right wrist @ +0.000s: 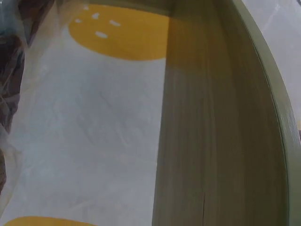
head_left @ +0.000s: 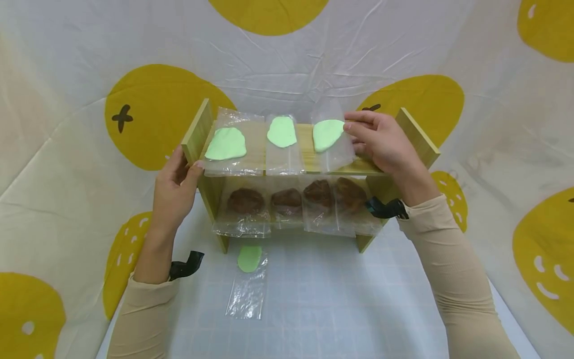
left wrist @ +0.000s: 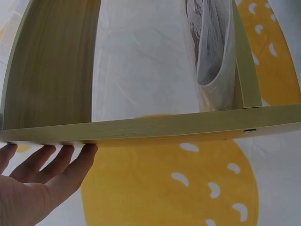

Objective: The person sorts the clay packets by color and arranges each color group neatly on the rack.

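Note:
A two-tier wooden shelf (head_left: 302, 134) stands in the head view. My left hand (head_left: 172, 192) grips its left side panel, thumb by the front edge. In the left wrist view, the fingertips of that hand (left wrist: 42, 188) touch the panel's outer face. On the top tier, my right hand (head_left: 381, 137) pinches the right edge of a clear plastic bag with a flat light-green piece (head_left: 326, 134). Two more bagged green pieces lie to the left, one in the middle (head_left: 282, 132) and one at the left end (head_left: 226, 144). The right wrist view does not show the hand.
Several bagged dark-brown pieces (head_left: 245, 200) lie along the lower tier, their bags overhanging its front edge. Another bagged green piece (head_left: 249, 258) lies on the white table (head_left: 341, 304) before the shelf. A cloth (head_left: 278, 65) with yellow fruit shapes hangs behind.

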Demonstrator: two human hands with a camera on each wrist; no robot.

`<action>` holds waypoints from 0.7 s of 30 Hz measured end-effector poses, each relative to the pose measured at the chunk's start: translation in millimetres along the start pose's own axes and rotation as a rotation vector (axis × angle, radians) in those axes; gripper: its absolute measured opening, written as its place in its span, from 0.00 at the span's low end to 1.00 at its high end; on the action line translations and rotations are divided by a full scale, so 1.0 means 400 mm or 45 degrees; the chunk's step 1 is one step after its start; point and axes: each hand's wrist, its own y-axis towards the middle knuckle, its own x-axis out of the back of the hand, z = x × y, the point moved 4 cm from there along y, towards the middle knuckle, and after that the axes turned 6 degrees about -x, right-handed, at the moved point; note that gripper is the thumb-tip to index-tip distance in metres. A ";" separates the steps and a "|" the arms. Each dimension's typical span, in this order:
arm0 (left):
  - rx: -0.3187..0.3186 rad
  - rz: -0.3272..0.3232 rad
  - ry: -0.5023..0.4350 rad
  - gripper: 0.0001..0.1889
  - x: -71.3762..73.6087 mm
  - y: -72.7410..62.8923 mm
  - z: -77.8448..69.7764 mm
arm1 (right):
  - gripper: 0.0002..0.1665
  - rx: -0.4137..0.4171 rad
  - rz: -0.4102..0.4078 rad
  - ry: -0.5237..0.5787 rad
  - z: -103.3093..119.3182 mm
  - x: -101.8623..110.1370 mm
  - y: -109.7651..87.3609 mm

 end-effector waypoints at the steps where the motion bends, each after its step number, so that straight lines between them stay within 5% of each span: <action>1: -0.001 0.000 -0.001 0.26 0.000 0.000 0.000 | 0.32 -0.001 -0.017 -0.043 0.001 0.001 -0.002; 8: 0.006 -0.007 0.001 0.27 0.001 0.000 -0.002 | 0.27 0.033 -0.117 -0.272 0.013 0.013 -0.025; 15: 0.032 -0.020 0.012 0.27 0.003 -0.004 0.001 | 0.24 0.107 -0.151 -0.258 0.010 0.029 -0.043; 21: 0.029 -0.009 0.008 0.28 0.000 -0.005 0.000 | 0.19 0.286 -0.177 -0.275 0.011 0.018 -0.108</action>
